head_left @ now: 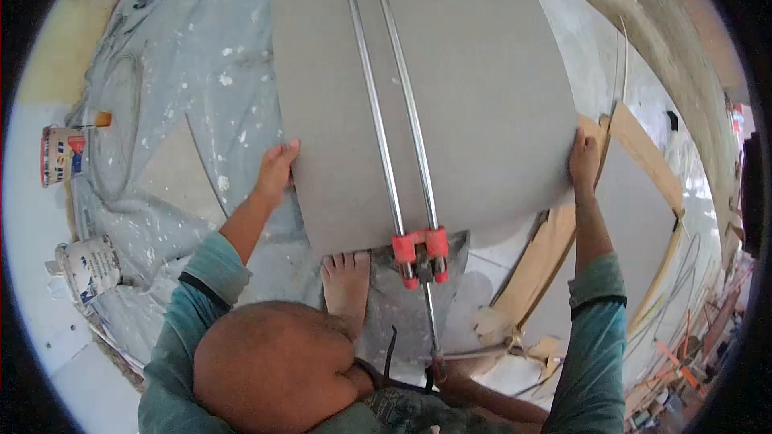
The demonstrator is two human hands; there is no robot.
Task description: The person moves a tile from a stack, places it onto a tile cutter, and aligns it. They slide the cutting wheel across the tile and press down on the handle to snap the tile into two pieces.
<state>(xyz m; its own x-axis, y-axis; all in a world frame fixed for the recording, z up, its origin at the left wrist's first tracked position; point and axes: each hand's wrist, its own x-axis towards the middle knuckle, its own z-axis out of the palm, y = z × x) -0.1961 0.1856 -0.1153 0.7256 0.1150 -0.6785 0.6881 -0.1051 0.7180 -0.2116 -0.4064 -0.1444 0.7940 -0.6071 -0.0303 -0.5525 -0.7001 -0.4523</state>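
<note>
Flr sheet (205, 48) | L hand (277, 170), R hand (585, 162) wide | gripping opp. edges, tile (490, 80)

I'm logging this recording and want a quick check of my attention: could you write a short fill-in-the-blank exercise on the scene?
Exactly ____ long metal rails run over the panel.
The panel beneath them is ____ in colour.
The block at the rails' near end is coloured ____.
While the right hand is at one edge, the ____ is at the edge nearer the buckets.

Missing words: two; grey; red; left hand.
</note>
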